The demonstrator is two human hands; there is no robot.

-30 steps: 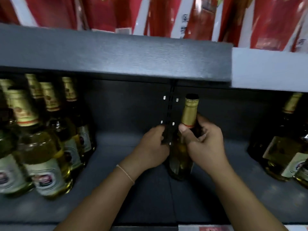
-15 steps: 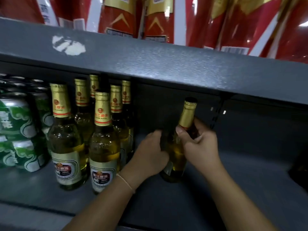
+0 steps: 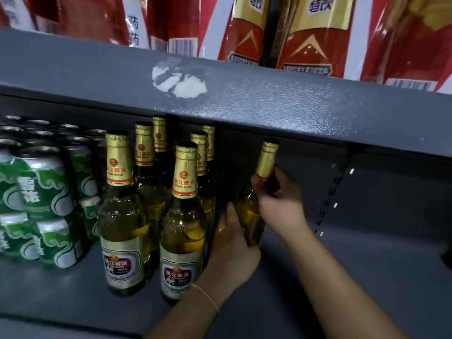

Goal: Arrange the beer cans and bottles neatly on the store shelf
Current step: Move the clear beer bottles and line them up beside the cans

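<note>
A gold-foiled beer bottle (image 3: 252, 211) stands tilted slightly on the dark grey shelf (image 3: 342, 277), just right of a group of several matching bottles (image 3: 182, 216). My right hand (image 3: 278, 199) grips its neck below the foil. My left hand (image 3: 232, 248) wraps its lower body from the left, between it and the front bottle of the group. The bottle's base is hidden behind my left hand.
Stacked green beer cans (image 3: 41, 192) fill the shelf's left end. The upper shelf's front edge (image 3: 244, 94) hangs low over the bottle tops, with red packages (image 3: 305, 33) on it. A slotted upright (image 3: 330, 196) runs down the back wall at right.
Both hands have carried the bottle leftward along the shelf until it sits close beside the bottle group; the view has swung left, bringing the green cans in.
</note>
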